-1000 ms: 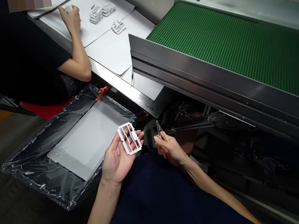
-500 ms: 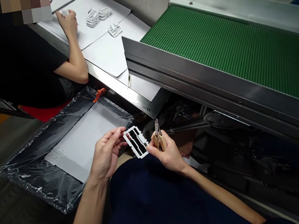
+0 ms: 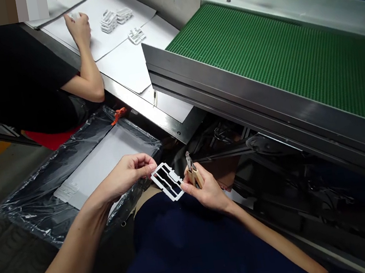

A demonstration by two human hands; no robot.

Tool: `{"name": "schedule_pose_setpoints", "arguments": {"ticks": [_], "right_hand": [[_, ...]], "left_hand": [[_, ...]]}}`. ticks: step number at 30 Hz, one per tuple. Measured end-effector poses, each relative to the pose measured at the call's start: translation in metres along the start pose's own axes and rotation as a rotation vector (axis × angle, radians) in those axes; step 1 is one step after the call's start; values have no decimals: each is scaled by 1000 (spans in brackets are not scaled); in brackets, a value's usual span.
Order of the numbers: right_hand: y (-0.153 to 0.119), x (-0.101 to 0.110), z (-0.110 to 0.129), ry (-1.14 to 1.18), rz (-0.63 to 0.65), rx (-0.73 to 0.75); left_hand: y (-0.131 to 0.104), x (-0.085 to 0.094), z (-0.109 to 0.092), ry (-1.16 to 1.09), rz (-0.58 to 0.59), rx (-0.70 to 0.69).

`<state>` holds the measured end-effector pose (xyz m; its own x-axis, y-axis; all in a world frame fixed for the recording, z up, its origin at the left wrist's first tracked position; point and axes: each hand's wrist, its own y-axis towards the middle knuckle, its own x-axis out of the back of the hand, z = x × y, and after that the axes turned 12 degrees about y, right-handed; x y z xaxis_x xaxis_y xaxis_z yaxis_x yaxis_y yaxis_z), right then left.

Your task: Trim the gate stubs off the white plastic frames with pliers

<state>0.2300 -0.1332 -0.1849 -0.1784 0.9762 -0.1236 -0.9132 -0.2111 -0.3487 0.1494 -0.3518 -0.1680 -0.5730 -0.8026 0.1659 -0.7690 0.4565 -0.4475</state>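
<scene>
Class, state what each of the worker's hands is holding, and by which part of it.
Left hand pinches the white plastic frame at its left edge; right hand touches its right edge while gripping small pliers by their tan handles.

No text, label, brand, number or sign could be read anywhere in the view. The white plastic frame (image 3: 168, 181) near 6 o'clock and the green conveyor belt (image 3: 280, 56) toward 2 o'clock bore no legible marking.
</scene>
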Motion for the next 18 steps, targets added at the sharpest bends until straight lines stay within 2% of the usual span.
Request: {"name": "schedule_pose_setpoints", "arguments": {"ticks": [5, 9, 11, 14, 18], "right_hand": [[0, 5, -9, 173, 99, -76], [-3, 9, -22, 269, 174, -121], [-6, 10, -27, 276, 200, -148], [-11, 14, -25, 173, 227, -169], [-16, 24, 0, -222, 250, -119]], "left_hand": [[-3, -12, -6, -26, -22, -161], [-8, -23, -2, -175, 109, -148], [-12, -28, 2, -173, 134, -125], [-22, -33, 6, -96, 148, -86], [-35, -41, 2, 65, 160, -75]]}}
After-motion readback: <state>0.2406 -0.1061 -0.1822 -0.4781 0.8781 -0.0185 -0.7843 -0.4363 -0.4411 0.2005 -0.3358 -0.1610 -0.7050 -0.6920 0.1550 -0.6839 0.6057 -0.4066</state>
